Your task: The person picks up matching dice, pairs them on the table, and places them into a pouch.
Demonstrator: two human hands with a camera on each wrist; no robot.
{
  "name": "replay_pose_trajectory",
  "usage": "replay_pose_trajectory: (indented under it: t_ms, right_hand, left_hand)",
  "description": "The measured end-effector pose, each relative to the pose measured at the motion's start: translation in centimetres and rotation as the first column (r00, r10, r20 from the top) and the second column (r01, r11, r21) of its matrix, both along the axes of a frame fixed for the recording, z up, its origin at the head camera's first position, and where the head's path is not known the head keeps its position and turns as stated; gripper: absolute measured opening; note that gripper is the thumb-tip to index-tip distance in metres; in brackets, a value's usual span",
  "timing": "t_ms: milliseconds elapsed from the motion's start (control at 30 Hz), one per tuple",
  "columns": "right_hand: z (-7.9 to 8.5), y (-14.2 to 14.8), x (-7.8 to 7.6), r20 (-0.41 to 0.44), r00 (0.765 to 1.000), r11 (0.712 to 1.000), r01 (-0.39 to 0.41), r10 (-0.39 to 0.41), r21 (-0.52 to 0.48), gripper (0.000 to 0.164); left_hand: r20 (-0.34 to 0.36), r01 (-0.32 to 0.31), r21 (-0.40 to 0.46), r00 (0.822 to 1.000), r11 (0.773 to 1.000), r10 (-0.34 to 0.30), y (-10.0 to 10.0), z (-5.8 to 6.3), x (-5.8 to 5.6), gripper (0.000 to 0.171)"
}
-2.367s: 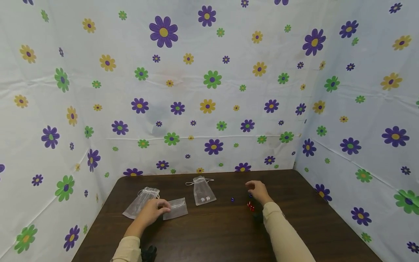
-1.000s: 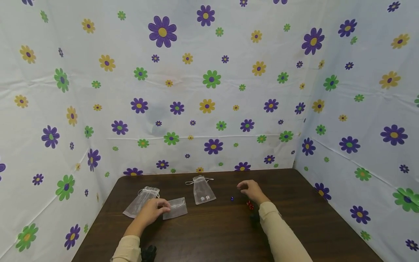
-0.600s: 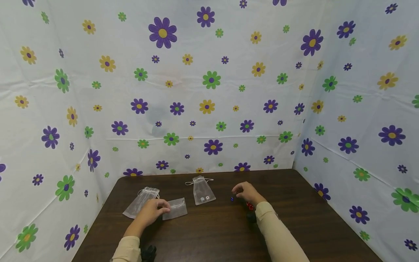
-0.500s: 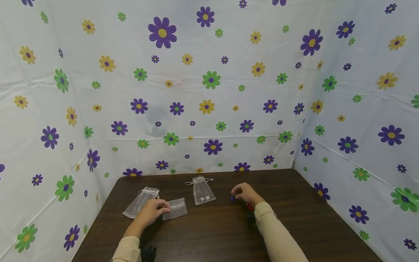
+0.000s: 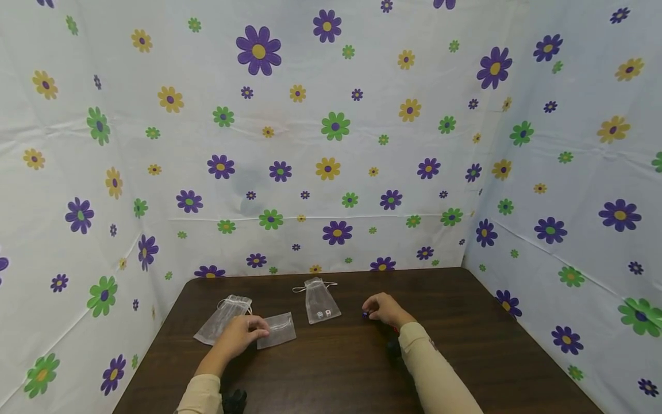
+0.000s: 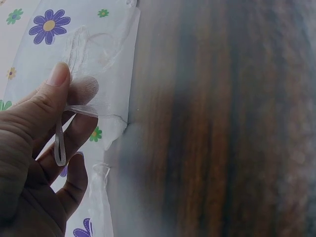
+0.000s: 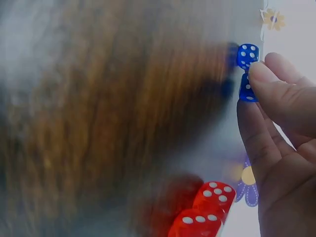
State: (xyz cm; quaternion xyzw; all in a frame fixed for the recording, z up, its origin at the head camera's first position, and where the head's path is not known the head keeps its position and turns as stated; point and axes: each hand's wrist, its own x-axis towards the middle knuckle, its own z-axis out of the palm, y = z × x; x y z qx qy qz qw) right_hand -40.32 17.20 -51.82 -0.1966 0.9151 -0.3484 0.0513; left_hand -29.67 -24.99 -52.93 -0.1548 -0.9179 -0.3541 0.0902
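My left hand pinches the edge of a sheer white drawstring pouch; in the left wrist view the pouch's mesh lies between thumb and fingers, with a ribbon loop hanging. My right hand is down at the table, right of centre. In the right wrist view, one blue die is pinched between its thumb and fingers, and another blue die sits against it by the thumb tip. Two red dice lie close by, mostly hidden behind the right hand in the head view.
A second sheer pouch with two white dice in it lies at the table's middle back. More sheer drawstring pouch material lies left of the left hand. Flowered cloth surrounds the dark wooden table at back and sides.
My right hand has moved left from beside the red dice, carrying a blue die, and come down at the other blue die. My left hand keeps its place on the pouch.
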Motion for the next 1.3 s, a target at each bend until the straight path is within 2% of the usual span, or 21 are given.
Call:
replay_pose_trajectory:
  t_ms: [400, 600, 1300]
  right_hand:
    - [-0.9, -0.9, -0.1, 0.015, 0.999, 0.997, -0.028, 0.029, -0.066, 0.025]
    - [-1.1, -1.0, -0.1, -0.028, 0.999, 0.998, -0.046, 0.045, -0.042, 0.025]
    - [-1.4, -1.3, -0.2, -0.035, 0.999, 0.999, -0.036, 0.035, -0.022, 0.029]
  left_hand:
    - [0.016, 0.004, 0.005, 1.0, 1.0, -0.004, -0.1, -0.4, 0.0, 0.005]
    - [0.029, -0.01, 0.013, 1.0, 1.0, 0.01, -0.1, -0.4, 0.2, 0.005]
    - [0.016, 0.002, -0.008, 1.0, 1.0, -0.002, 0.0, -0.1, 0.3, 0.005]
